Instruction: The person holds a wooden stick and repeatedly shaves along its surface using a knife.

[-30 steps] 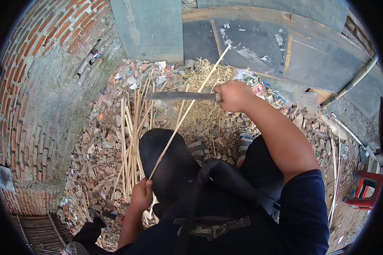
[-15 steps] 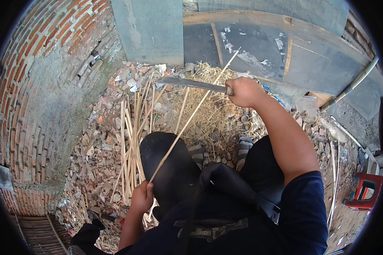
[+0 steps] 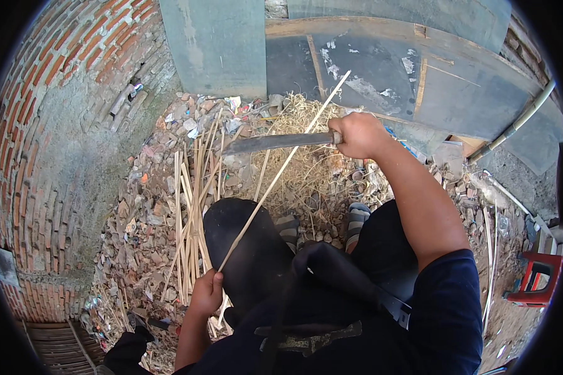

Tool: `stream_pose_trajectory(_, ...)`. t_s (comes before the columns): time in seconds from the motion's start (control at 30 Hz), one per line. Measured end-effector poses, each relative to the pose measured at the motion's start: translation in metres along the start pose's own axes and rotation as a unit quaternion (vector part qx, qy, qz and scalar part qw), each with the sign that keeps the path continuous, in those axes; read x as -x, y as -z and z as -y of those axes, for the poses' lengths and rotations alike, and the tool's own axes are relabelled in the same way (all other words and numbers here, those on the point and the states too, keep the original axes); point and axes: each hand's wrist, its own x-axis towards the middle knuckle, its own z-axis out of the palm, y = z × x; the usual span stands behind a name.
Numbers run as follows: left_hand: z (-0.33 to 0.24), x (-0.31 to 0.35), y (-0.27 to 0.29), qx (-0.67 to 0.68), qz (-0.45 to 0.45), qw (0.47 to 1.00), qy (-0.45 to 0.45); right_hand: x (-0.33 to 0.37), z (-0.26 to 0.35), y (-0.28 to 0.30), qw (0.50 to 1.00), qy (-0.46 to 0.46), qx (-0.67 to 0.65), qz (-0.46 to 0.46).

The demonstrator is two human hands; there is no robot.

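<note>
My left hand [image 3: 205, 294] grips the near end of a long, thin bamboo strip [image 3: 254, 213] beside my left knee. The strip slants up and away over that knee to the far right. In my right hand [image 3: 359, 135] is the handle of a machete [image 3: 270, 144], its long dark blade pointing left. The blade crosses the upper part of the strip. Whether its edge bites into the strip, I cannot make out. Left of my knee lies a bundle of pale bamboo strips [image 3: 189, 219].
Curly shavings [image 3: 300, 175] are heaped on rubble ground [image 3: 141, 250] ahead of my sandalled feet. A brick wall [image 3: 50, 156] rises on the left, dark panels [image 3: 369, 81] stand at the back. More strips [image 3: 490, 262] and a red plastic stool [image 3: 535, 279] are on the right.
The machete blade has turned so more of its flat side shows, and its tip sits lower. Both hands keep their grips, and the whole view has shifted slightly.
</note>
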Motion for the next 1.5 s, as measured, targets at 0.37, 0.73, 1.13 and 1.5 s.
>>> stream_pose_trajectory(0.37, 0.004, -0.002, -0.002, 0.013, 0.010, 1.000, -0.008, 0.010, 0.001, 0.005, 0.997, -0.053, -0.052, -0.033)
stream_pose_trajectory(0.73, 0.004, -0.008, -0.004, -0.023, -0.009, 0.999, -0.022, 0.000, -0.058, -0.020, 0.966, -0.177, -0.158, -0.099)
stream_pose_trajectory(1.13, 0.002, -0.010, 0.011, 0.022, 0.069, 0.997, 0.010, 0.005, -0.058, -0.021, 0.973, -0.169, -0.126, -0.092)
stream_pose_trajectory(1.5, 0.000, -0.003, -0.004, 0.015, -0.012, 1.000, -0.010, 0.006, 0.023, -0.005, 0.997, 0.015, -0.070, 0.005)
